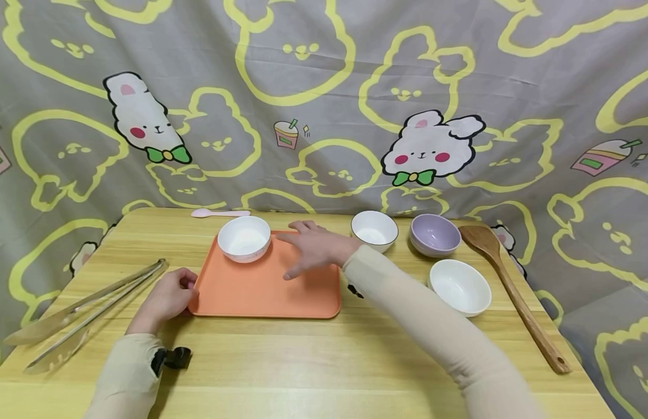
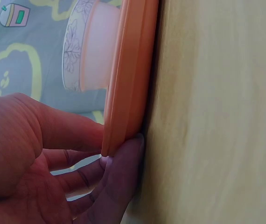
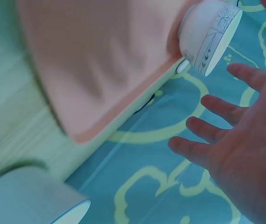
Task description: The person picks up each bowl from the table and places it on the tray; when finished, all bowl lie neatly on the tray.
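An orange tray (image 1: pixel 266 294) lies on the wooden table, and a white bowl with a floral outside (image 1: pixel 244 238) stands at its back left corner. My left hand (image 1: pixel 169 294) pinches the tray's left edge between thumb and fingers; in the left wrist view the thumb and a finger lie on either side of the orange rim (image 2: pixel 128 84). Over the right part of the tray hovers my right hand (image 1: pixel 318 247), fingers spread, holding nothing. In the right wrist view its fingertips point toward the floral bowl (image 3: pixel 207 35), apart from it.
Right of the tray stand a dark-rimmed white bowl (image 1: pixel 374 230), a purple bowl (image 1: pixel 435 235) and a plain white bowl (image 1: pixel 460 288). A wooden spatula (image 1: pixel 512 291) lies along the right edge. Metal tongs (image 1: pixel 93 308) lie at left; a pink spoon (image 1: pixel 221 213) lies behind the tray.
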Tool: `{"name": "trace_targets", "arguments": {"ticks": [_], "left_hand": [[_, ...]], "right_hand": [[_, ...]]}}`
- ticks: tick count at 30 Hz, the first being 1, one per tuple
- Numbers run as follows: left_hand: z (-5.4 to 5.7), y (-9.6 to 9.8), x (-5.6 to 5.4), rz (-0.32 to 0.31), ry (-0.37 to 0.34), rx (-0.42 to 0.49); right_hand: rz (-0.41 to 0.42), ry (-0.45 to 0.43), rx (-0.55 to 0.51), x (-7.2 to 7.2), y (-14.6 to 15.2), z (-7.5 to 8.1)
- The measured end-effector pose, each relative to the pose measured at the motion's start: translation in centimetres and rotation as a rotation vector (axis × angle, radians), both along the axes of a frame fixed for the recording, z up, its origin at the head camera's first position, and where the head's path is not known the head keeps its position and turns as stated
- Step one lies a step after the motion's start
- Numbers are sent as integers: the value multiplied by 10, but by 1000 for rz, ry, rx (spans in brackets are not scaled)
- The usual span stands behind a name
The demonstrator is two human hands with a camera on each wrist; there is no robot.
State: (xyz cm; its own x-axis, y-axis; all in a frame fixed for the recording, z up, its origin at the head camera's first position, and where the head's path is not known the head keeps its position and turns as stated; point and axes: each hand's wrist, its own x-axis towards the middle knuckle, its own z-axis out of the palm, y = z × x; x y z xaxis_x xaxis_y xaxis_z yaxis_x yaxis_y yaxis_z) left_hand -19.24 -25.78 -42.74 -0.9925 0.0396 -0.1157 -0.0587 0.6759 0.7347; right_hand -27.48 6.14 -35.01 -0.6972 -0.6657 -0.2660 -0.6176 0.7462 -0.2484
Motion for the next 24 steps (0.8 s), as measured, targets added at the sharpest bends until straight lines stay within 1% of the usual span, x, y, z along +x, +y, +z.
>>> {"name": "trace_targets", "arguments": {"ticks": [5,9,12,16,20,24], "left_hand": [[0,1,0,-4,2,3],[-1,0,1,-7,2,5],[-2,-1,1,-9,3,5],[-2,-2,1,-11,4,19],[-2,-2,1,-8,3,20],[-3,-2,0,-5,2,24]], "right_hand": [[-29,-20,-6,9,27,3],[-34,-10,-14,17,49,4],[-18,1,-45,24,64,6],[-24,-3,-90,35,83,8],[-56,-1,-103,43,100,5],[-83,-3,-120,49,114,0]]}}
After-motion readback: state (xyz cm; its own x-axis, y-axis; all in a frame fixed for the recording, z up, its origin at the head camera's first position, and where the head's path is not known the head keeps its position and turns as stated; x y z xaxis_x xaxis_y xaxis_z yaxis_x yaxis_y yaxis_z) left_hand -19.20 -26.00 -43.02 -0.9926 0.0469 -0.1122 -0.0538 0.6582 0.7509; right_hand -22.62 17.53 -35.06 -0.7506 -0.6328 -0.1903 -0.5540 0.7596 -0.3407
